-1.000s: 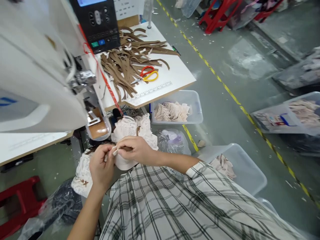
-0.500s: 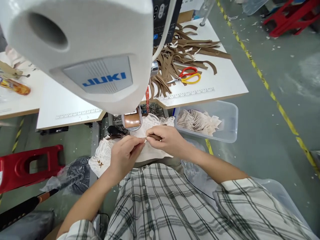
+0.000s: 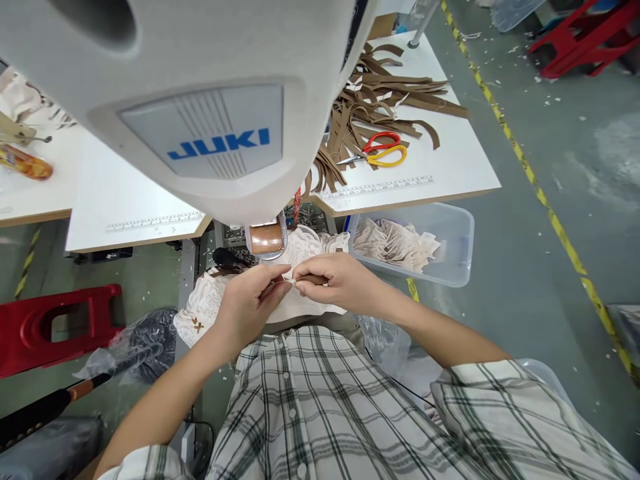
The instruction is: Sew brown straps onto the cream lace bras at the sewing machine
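Note:
My right hand (image 3: 345,280) is closed around a brown fabric strip (image 3: 313,279), whose middle shows between thumb and fingers. Facing it, my left hand (image 3: 243,303) has thumb and forefinger curled at the strip's end, with a gap between their tips. Something thin and pale, like a thread or narrow edging, runs along the left thumb to the right fingertips; its kind is unclear. Beneath both hands lies cream lace fabric (image 3: 303,245), spread over my lap and the machine bed. The white sewing machine head (image 3: 210,193) overhangs just beyond the hands.
Brown strips (image 3: 385,90) are heaped on the white table (image 3: 460,157), beside scissors (image 3: 385,150). A clear plastic bin (image 3: 457,257) with cream fabric pieces stands right of my hands. Left are a red stool (image 3: 107,313) and an orange-labelled bottle (image 3: 25,162).
My left forefinger has lifted away from the thumb, opening a gap. More of the brown strip shows in my right hand. The view has shifted slightly, bringing the machine head closer.

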`<state>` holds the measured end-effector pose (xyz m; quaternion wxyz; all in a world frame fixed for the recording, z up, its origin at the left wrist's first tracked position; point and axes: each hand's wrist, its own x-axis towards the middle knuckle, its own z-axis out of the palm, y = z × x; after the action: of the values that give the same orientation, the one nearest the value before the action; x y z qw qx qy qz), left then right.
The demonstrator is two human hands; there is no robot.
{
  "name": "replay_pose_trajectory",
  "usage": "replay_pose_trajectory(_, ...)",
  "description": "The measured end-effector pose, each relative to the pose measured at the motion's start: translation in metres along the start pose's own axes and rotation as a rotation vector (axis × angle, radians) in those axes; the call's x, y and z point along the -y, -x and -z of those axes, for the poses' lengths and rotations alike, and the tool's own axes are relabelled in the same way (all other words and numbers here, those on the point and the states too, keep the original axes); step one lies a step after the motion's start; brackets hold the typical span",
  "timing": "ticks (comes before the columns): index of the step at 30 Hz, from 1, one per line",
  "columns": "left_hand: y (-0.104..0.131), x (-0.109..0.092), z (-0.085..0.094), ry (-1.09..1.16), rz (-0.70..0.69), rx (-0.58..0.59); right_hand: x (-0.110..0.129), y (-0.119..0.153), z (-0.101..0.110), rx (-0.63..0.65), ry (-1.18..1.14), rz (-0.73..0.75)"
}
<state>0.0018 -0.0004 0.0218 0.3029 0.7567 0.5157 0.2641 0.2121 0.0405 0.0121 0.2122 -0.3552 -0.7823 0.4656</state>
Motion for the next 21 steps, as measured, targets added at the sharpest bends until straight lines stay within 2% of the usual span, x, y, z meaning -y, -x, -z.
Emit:
replay_pose_trajectory(4, -0.002, -0.002, 0.0, -0.129, -0.033, 0.075, 0.002, 0.002, -0.001, 0.009, 0.007, -0.033)
replay_pose_trajectory(9, -0.003, -0.01, -0.002, -0.174, 0.032, -0.05, 0.013, -0.011, 0.005, -0.152, 0.209, 0.096)
replay_pose_trajectory(12, -0.005, -0.002, 0.004, -0.293, 0.018, -0.18, 0.018, -0.035, 0.016, -0.131, 0.224, 0.137)
replay_pose_trajectory(15, -0.007, 0.02, 0.014, -0.543, -0.255, -0.295, 0.021, -0.059, 0.025, -0.061, 0.252, 0.085)
replay_pose_trajectory(17, -0.009, 0.036, 0.02, -0.649, -0.462, -0.321, 0.025, -0.068, 0.028, -0.023, 0.306, 0.052)
replay_pose_trajectory(19, -0.011, 0.048, 0.025, -0.693, -0.567, -0.311, 0.03, -0.073, 0.03, 0.015, 0.351, 0.03)
replay_pose_trajectory(21, -0.014, 0.056, 0.029, -0.714, -0.612, -0.285, 0.036, -0.074, 0.032, 0.037, 0.381, 0.011)
